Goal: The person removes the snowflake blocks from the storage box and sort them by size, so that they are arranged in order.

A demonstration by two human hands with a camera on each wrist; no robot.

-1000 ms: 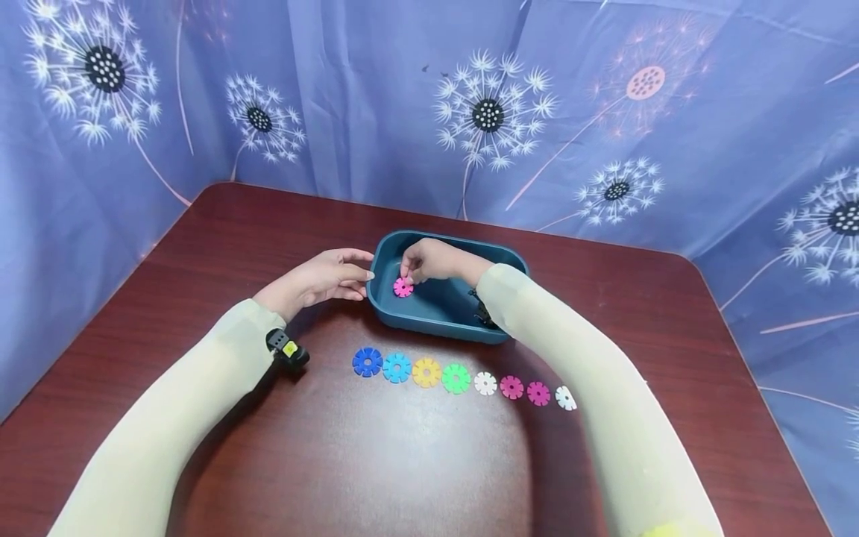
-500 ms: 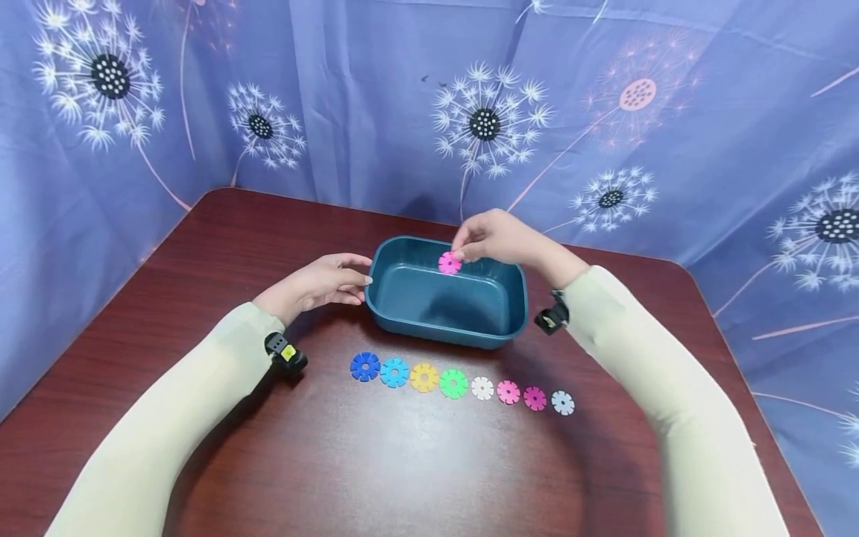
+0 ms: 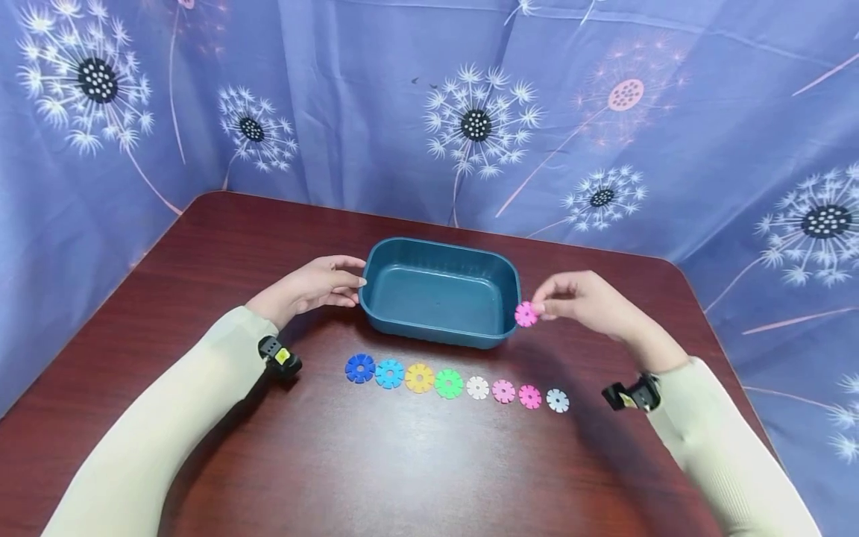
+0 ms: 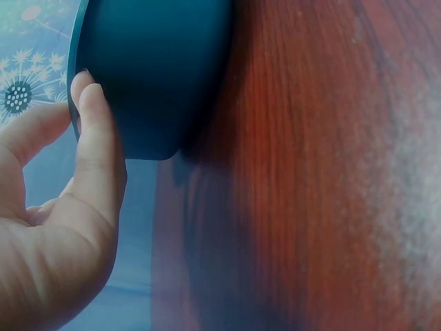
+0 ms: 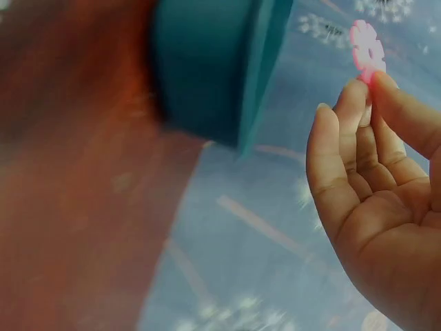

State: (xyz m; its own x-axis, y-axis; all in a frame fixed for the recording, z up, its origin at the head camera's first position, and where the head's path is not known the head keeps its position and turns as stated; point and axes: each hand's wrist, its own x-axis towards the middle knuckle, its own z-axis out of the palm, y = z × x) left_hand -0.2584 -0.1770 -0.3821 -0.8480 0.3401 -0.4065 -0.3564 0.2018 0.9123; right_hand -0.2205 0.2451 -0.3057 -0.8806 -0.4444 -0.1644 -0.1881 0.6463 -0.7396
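A notched pink plastic disc is pinched between the thumb and fingertips of my right hand, just off the right end of a dark teal basin. In the right wrist view the pink disc stands up from the fingertips, its centre hole showing. My left hand rests its relaxed fingers against the basin's left end. Seen from the left wrist, its fingertips touch the basin right at the rim.
In front of the basin lies a row of several notched discs: dark blue, light blue, yellow, green, white, two pink, and pale white at the right end. A patterned blue curtain hangs behind the table.
My right hand has lifted the pink disc from inside the basin, carried it over the rim and moved it right and toward me. The left hand has stayed at the basin's left end.
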